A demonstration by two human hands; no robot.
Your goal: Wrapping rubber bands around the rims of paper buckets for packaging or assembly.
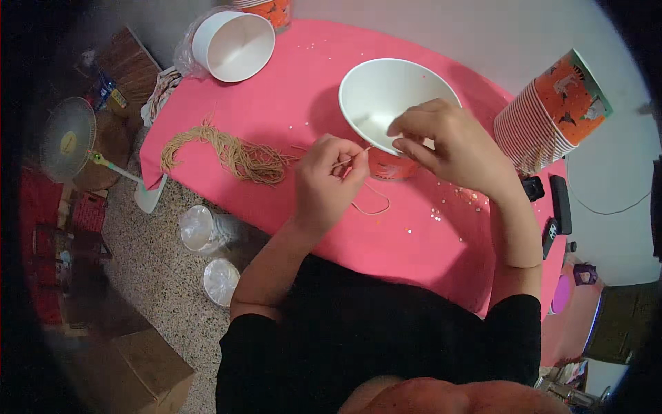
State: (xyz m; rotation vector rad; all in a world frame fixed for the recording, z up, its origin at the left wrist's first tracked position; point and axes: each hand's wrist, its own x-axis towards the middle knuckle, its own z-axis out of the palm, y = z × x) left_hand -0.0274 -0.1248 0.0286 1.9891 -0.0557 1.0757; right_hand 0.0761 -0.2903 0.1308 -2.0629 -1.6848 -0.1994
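My left hand (329, 172) is closed in a pinch on a thin tan string. One short end of the string (388, 205) pokes up past my fingertips, and its tail loops down onto the pink tablecloth. My right hand (455, 145) is in front of the near right rim of a paper bucket (379, 83), white inside and orange outside. Its thumb and fingers are curved and apart, with nothing visible between them. To the left of my left hand lies a loose bundle of tan strings (241, 157).
A tall nested stack of orange printed buckets (538, 124) leans at the right. Another white bucket (238, 52) lies tipped at the back left. Small pale confetti dots (436, 215) are scattered on the pink tablecloth (386, 255). Black devices (560, 203) lie along the right edge.
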